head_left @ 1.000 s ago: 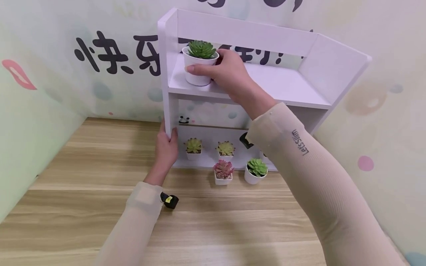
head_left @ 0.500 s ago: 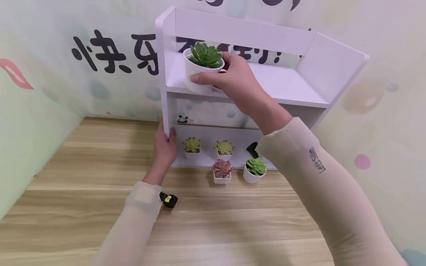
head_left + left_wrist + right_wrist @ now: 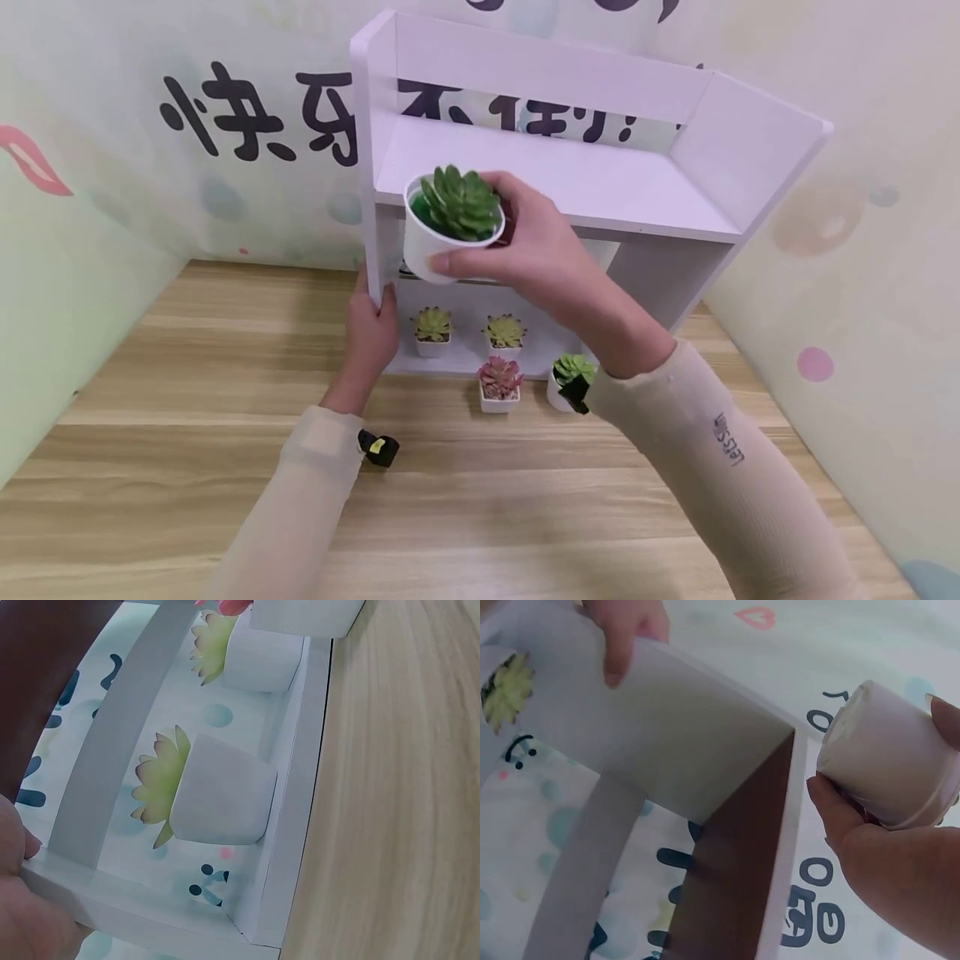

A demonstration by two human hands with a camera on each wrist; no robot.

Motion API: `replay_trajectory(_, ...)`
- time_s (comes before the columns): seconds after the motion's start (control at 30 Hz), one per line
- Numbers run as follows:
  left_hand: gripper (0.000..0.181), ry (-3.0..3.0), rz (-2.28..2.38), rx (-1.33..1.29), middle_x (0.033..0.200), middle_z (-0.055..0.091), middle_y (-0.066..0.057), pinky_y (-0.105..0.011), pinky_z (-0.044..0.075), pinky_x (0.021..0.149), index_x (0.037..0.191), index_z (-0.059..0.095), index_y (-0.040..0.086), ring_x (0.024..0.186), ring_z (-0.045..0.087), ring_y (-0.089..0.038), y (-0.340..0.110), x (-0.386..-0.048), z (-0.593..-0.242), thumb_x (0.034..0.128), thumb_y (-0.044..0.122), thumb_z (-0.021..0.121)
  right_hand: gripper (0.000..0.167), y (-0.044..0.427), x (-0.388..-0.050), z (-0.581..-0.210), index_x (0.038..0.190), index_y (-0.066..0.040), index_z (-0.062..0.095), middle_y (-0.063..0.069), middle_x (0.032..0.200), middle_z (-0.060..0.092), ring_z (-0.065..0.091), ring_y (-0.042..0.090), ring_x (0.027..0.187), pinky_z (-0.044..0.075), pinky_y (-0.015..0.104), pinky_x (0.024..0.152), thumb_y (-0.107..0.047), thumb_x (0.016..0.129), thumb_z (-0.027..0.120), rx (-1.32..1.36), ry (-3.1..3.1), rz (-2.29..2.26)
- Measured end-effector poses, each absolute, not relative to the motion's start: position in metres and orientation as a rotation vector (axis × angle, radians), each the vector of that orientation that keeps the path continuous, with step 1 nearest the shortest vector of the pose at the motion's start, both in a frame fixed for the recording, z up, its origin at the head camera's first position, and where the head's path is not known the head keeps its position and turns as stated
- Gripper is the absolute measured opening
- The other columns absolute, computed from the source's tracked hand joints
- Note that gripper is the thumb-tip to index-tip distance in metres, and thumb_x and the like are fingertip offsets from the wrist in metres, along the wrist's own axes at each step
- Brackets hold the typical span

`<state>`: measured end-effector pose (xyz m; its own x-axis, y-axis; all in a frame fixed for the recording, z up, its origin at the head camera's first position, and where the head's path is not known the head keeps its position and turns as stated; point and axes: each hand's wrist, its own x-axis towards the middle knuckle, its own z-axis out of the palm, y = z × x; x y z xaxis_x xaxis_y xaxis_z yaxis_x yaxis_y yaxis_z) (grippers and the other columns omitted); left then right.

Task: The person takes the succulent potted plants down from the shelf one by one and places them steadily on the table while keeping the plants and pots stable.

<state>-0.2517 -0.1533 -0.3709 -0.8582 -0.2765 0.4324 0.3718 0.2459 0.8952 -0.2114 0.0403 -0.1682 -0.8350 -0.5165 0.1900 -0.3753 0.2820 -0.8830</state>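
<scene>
My right hand grips a potted succulent, green in a round white pot, in front of the upper board of the white shelf. In the right wrist view that pot is tilted, with thumb and fingers round its side. My left hand holds the left side panel of the shelf near its lower part. The left wrist view shows part of that hand on the panel edge. Two yellow-green succulents in square white pots stand on the lower board, just right of my left hand.
A pink succulent in a square pot stands on the wooden table before the shelf. Right of it is a green succulent in a round pot, partly behind the black wrist camera. Patterned walls rise behind and beside.
My right hand has lifted the green succulent off the upper board and brought it forward and down, tilting it. My left hand stays on the side panel.
</scene>
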Motion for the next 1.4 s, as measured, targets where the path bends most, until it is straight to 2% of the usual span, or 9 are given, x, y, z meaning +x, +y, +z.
replay_trajectory(0.33, 0.049, -2.031, -1.677, -0.039, 0.148, 0.050, -0.025, -0.056, 0.039, 0.115, 0.154, 0.034, 0.006, 0.139, 0.047, -0.035, -0.155, -0.253, -0.371, 0.1069, 0.012, 0.042, 0.073, 0.048, -0.204, -0.201, 0.140, -0.013, 0.047, 0.006, 0.127, 0.061, 0.064, 0.020, 0.107, 0.058, 0.034, 0.089, -0.013, 0.078, 0.085, -0.869, 2.390, -1.518)
replay_trajectory(0.63, 0.051, -2.068, -1.645, 0.024, 0.148, 0.050, -0.026, -0.053, 0.039, 0.117, 0.156, 0.032, 0.004, 0.140, 0.047, -0.035, -0.154, -0.252, -0.368, 0.1068, 0.013, 0.043, 0.077, 0.052, -0.209, -0.232, 0.142, -0.013, 0.045, 0.006, 0.130, 0.059, 0.062, 0.022, 0.112, 0.057, 0.037, 0.092, -0.007, 0.076, 0.085, -0.864, 2.407, -1.480)
replay_trajectory(0.97, 0.050, -2.050, -1.642, 0.000, 0.146, 0.051, -0.027, -0.056, 0.041, 0.113, 0.155, 0.033, 0.003, 0.136, 0.049, -0.035, -0.154, -0.253, -0.369, 0.1061, 0.011, 0.044, 0.080, 0.052, -0.218, -0.272, 0.142, -0.013, 0.047, 0.005, 0.125, 0.063, 0.065, 0.020, 0.102, 0.056, 0.033, 0.086, -0.016, 0.073, 0.089, -0.765, 2.503, -1.368)
replay_trajectory(1.2, 0.052, -2.055, -1.665, -0.005, 0.148, 0.048, -0.028, -0.059, 0.041, 0.112, 0.156, 0.031, 0.003, 0.136, 0.049, -0.039, -0.154, -0.252, -0.370, 0.1066, 0.012, 0.043, 0.081, 0.051, -0.221, -0.299, 0.141, -0.011, 0.049, 0.006, 0.131, 0.062, 0.063, 0.022, 0.114, 0.053, 0.041, 0.099, -0.021, 0.072, 0.089, -0.776, 2.601, -1.207)
replay_trajectory(1.4, 0.054, -2.050, -1.672, -0.011, 0.151, 0.047, -0.026, -0.057, 0.039, 0.114, 0.158, 0.029, 0.005, 0.138, 0.048, -0.037, -0.154, -0.251, -0.369, 0.1066, 0.012, 0.043, 0.082, 0.050, -0.224, -0.314, 0.141, -0.006, 0.047, 0.011, 0.133, 0.061, 0.062, 0.026, 0.117, 0.053, 0.044, 0.100, -0.019, 0.071, 0.088, -0.772, 2.649, -1.122)
